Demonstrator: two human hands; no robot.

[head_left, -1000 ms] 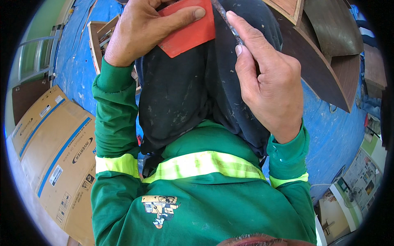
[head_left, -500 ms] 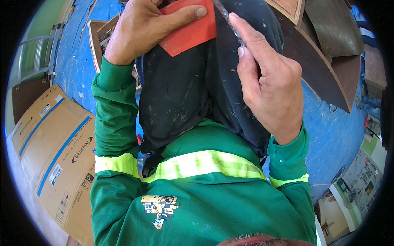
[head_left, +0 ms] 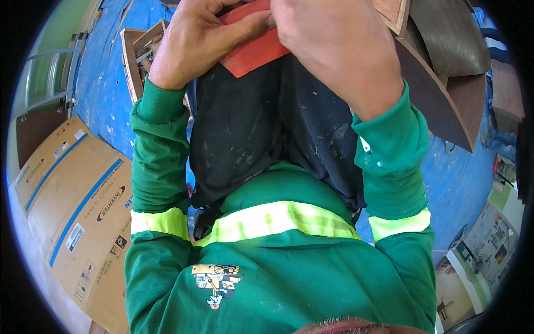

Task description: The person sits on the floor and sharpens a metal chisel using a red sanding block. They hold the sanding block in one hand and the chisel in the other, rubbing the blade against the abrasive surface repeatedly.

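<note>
Centrally, at the far edge of the view, a red flat piece is held above the person's lap, one straight-edged corner pointing nearward. The left hand has it from the left: the thumb lies across its upper face, and the fingers are clamped on it, partly hidden at the far side. The right hand reaches over its right part, back of the hand upward; its fingers are hidden, so I cannot tell whether they are together or grip anything. Below are dark trousers with pale smudges, and nearer still a green top with a bright yellow reflective band. Around the person spreads a blue sheet. Far left on it sits an open wooden box with small items inside; near left lies a large brown carton. Dark wooden panels stand at far right.
</note>
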